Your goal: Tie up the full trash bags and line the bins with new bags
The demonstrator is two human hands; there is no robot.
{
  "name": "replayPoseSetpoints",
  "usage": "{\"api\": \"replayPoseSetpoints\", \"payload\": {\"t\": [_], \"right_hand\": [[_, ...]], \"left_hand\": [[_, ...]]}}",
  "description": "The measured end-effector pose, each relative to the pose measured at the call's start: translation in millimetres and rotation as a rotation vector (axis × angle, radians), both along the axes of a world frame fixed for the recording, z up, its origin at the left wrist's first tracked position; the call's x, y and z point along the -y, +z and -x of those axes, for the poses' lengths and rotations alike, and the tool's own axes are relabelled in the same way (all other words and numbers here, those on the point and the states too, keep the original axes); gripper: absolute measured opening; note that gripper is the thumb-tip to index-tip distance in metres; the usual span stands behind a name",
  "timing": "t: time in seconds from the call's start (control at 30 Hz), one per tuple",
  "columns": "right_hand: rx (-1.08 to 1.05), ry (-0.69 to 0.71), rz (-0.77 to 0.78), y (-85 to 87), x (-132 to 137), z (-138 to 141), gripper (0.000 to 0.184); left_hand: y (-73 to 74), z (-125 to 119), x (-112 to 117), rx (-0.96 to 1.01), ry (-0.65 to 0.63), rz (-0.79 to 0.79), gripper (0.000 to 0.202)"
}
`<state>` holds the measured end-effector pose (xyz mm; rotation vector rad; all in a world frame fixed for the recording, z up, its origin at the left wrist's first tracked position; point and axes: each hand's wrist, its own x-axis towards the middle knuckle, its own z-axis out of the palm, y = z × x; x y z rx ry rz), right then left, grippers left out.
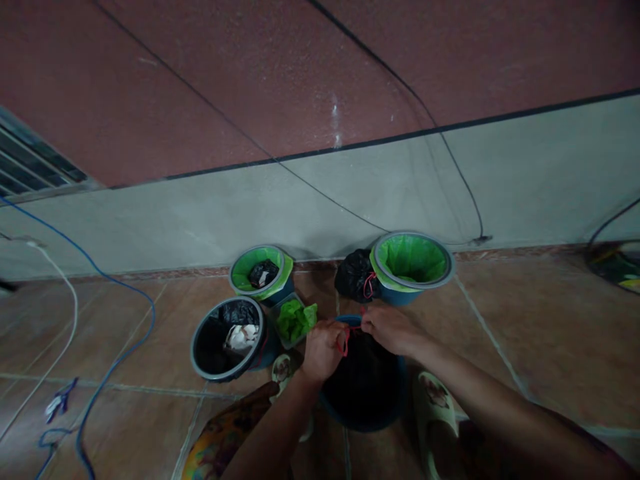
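Observation:
Between my feet stands a blue bin (327,400) with a black bag (367,383) inside it. My left hand (323,350) is closed on a red drawstring (345,341) at the bin's far rim. Across from it, my right hand (390,327) pinches the same red drawstring on the other side. The string runs between the two hands above the bag. What lies inside the bag is too dark to make out. Just left of my left hand, a small clear container (289,341) holds crumpled green plastic bags (296,319).
Near the wall stand a bin with a green liner (413,257), a tied black bag (354,275) beside it, and another green-lined bin (287,273). A black-lined bin (200,357) with white waste is left. A blue hose (120,285) and white cable (75,303) cross the floor.

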<state>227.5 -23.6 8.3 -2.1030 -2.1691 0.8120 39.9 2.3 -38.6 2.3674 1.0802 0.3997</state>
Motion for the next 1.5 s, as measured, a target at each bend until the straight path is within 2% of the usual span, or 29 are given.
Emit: {"api": "replayPoseSetpoints", "payload": {"t": [0.13,0.2,0.27,0.4,0.5,0.6,0.73,0.83,0.9,1.0,1.03,1.17,1.3,1.4,1.5], "right_hand": [[0.193,-0.023,0.143,-4.7,2.5,-5.5,0.030],[0.205,-0.025,0.164,-8.8,2.5,-8.4,0.030],[0.196,-0.009,0.160,-10.6,2.5,-9.5,0.030],[0.114,0.040,0.067,-5.5,2.3,-7.0,0.029],[0.007,0.056,0.001,1.4,1.1,-4.6,0.026],[-0.135,0.071,-0.019,7.9,-0.2,-1.2,0.024],[-0.272,0.075,-0.063,12.4,-0.2,6.7,0.021],[-0.336,0.033,-0.097,9.6,-1.0,10.8,0.017],[-0.392,-0.034,-0.140,5.8,-2.3,11.3,0.021],[-0.466,-0.127,-0.130,-0.2,-3.6,10.5,0.055],[-0.476,-0.133,-0.089,-2.3,-3.4,10.4,0.059],[-0.434,-0.013,0.094,-13.1,0.2,11.8,0.042],[-0.282,0.063,0.147,-19.0,3.2,12.1,0.028],[-0.184,0.074,0.104,-11.4,2.6,10.9,0.026],[-0.157,0.071,0.101,0.0,1.4,10.2,0.031]], "left_hand": [[-5.8,1.3,0.9,-0.260,0.191,0.123,0.024],[-7.0,2.4,-1.3,-0.240,0.269,0.247,0.020],[-6.9,1.5,-4.1,-0.072,0.340,0.453,0.019],[-6.1,-6.8,-3.6,0.429,0.431,0.884,0.020],[-8.6,-12.9,1.2,0.613,0.441,1.033,0.027],[-11.0,-14.2,3.7,0.617,0.396,1.019,0.024],[-8.2,-12.3,3.3,0.491,0.142,0.896,0.015],[-6.8,-12.4,4.1,0.430,0.036,0.786,0.012],[-9.4,-13.1,4.9,0.409,0.042,0.729,0.016],[-16.2,-13.4,5.0,0.381,0.062,0.682,0.015],[-18.2,-13.3,4.8,0.385,0.054,0.681,0.014],[-21.3,-12.4,3.2,0.444,0.036,0.743,0.013],[-22.4,-11.4,0.9,0.460,0.148,0.761,0.008],[-22.8,-11.4,-0.8,0.476,0.217,0.764,0.008],[-20.2,-11.4,-1.4,0.534,0.298,0.842,0.007]]}}
